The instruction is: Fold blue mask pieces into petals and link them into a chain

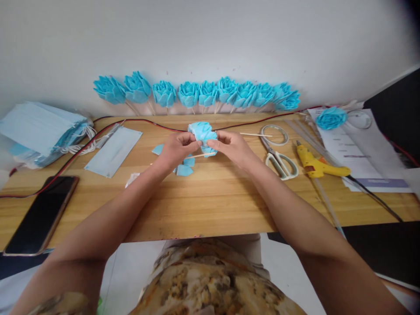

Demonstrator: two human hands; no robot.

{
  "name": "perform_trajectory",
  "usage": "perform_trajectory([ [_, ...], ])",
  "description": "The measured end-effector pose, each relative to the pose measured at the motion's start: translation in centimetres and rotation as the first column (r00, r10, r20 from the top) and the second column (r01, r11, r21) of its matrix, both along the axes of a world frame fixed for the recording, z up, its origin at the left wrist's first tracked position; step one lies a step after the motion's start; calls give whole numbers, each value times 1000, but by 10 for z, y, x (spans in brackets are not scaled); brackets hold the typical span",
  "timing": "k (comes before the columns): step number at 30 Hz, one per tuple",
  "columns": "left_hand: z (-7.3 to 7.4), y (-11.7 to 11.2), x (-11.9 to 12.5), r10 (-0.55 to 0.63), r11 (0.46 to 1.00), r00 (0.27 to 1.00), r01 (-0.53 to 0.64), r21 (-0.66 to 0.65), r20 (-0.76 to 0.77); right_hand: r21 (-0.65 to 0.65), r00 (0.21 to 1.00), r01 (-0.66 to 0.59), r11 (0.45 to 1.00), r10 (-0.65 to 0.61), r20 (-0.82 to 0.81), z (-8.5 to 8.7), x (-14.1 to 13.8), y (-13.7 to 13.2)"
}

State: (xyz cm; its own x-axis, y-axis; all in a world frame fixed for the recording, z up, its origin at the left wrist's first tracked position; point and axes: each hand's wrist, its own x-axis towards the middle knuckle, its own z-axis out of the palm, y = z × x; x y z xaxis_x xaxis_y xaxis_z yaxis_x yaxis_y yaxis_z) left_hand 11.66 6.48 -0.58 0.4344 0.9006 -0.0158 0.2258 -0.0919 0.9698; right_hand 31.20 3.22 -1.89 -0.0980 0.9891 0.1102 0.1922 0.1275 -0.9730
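Observation:
Both hands meet over the middle of the wooden table [210, 201]. My left hand [176, 151] and my right hand [231, 148] are closed in pinches on a blue fabric flower [202, 132], one on each side of it. A thin wooden stick [200, 155] runs out from under the flower, below the fingers. Loose blue petal pieces [184, 169] lie on the table just beneath my left hand.
A row of finished blue flowers [197, 93] leans on the wall. Stacked face masks [39, 129] and one flat mask [113, 151] lie left, a phone [41, 214] front left. Scissors [280, 162], tape roll [274, 134], yellow glue gun [316, 166] and papers [357, 153] lie right.

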Motion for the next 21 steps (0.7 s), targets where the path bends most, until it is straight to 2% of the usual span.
perform_trajectory([
  [8,-2,3,-1,-24,999,1000,24,-28,-3,21,999,28,999,-29,30,-4,0,2],
  [12,-3,5,-2,17,1000,999,-17,-9,31,2,997,-24,1000,24,-78,-2,2,2],
  [15,-1,5,-1,58,998,997,-58,-5,54,-5,997,-61,998,60,-45,2,3,1],
  [21,5,7,-4,-46,996,999,44,75,27,38,999,36,999,-37,18,4,4,1],
])
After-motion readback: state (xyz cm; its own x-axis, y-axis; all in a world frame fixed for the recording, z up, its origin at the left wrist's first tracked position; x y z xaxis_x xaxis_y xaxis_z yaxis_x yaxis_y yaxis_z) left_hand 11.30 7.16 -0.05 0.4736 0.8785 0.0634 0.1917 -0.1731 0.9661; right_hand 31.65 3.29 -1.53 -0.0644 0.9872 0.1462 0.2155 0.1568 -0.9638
